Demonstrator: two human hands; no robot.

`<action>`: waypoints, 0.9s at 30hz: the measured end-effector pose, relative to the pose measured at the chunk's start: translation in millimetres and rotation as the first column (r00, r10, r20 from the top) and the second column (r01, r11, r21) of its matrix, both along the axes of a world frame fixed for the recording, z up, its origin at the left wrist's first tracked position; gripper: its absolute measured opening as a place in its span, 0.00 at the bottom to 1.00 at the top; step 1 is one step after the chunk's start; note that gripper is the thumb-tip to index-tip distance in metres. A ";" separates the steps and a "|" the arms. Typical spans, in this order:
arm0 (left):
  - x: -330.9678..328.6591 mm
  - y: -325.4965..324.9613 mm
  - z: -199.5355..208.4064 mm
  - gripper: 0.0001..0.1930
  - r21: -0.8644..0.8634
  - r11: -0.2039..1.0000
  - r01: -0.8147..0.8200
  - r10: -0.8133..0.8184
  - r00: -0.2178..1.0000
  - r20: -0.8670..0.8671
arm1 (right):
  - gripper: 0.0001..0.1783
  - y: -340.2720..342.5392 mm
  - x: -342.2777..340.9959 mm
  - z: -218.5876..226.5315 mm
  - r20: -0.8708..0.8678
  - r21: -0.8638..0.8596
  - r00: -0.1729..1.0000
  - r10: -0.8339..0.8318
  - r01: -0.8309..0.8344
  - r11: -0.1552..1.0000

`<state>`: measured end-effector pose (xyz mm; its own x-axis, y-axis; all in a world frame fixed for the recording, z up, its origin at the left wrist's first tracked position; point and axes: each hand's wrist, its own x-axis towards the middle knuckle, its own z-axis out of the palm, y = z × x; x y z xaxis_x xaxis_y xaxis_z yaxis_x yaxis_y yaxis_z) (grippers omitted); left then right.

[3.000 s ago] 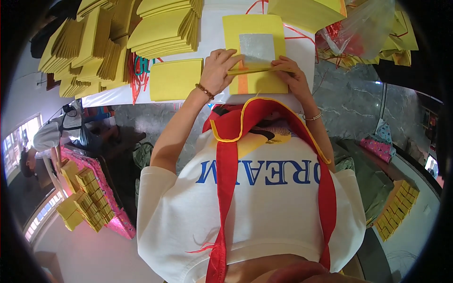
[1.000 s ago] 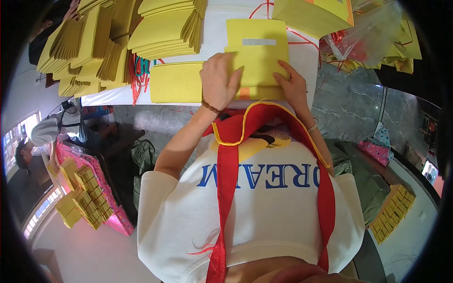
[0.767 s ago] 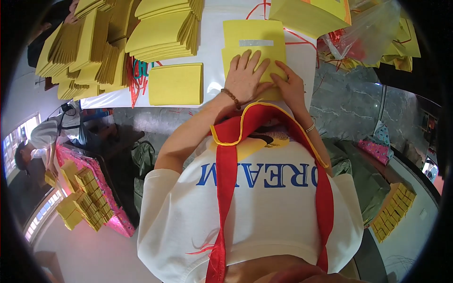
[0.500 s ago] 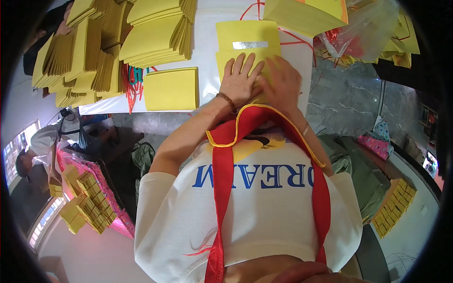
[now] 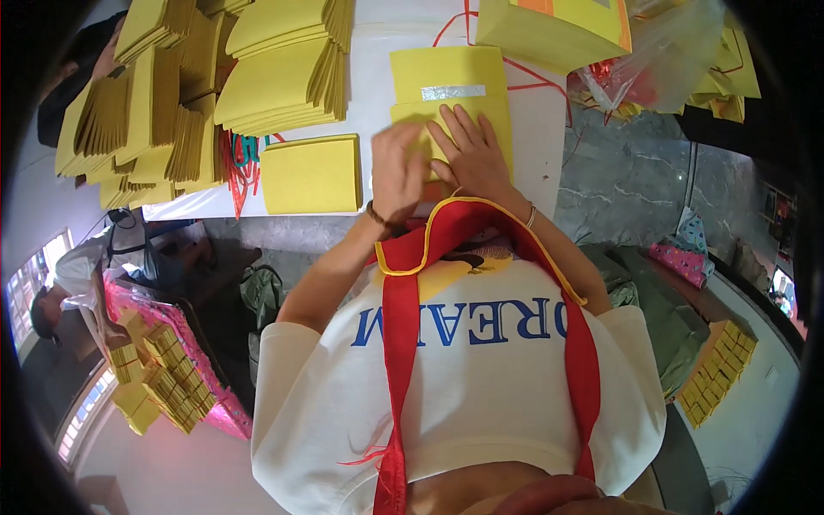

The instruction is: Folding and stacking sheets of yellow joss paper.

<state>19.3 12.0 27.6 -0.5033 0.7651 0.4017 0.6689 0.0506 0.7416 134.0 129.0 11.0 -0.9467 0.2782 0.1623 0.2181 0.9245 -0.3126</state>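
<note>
From my seat at the feed I see both hands pressed down on a yellow paper sheet (image 5: 451, 90) that lies on the white table (image 5: 369, 94), close to its near edge. My left hand (image 5: 398, 167) lies flat and palm down on the sheet's near left part, fingers loosely together and stretched away from the body; it grips nothing that I can make out, though motion blur softens its outline. My right hand (image 5: 470, 154) is open as well, fingers spread and laid flat across the lower half of the sheet, the fingertips reaching up toward a narrow silver strip (image 5: 452, 92) that crosses the paper. The two hands sit side by side, touching or nearly touching at the thumbs. A beaded bracelet shows on the left wrist and a thin bangle on the right.

Just to the left of the left hand rests a small flat stack of yellow paper (image 5: 311, 174), apart from the sheet. Beyond it, further left, folded yellow bundles (image 5: 215, 77) are heaped in fans, with red string (image 5: 233, 167) trailing beneath them. A larger yellow stack (image 5: 558, 30) stands at the far right of the table beside a clear plastic bag (image 5: 661, 60).
</note>
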 end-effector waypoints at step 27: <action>-68.9 -123.1 46.8 0.26 -0.238 0.957 -0.163 -0.080 0.642 -0.763 | 0.24 90.0 62.6 -9.0 -0.325 -0.632 0.761 -0.561 -0.616 -0.470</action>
<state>-49.6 -111.2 74.4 -0.1468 0.8843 0.4433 0.9768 0.2003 -0.0761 196.6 219.0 2.1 -0.8595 0.5109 0.0172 -0.4665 -0.7701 -0.4352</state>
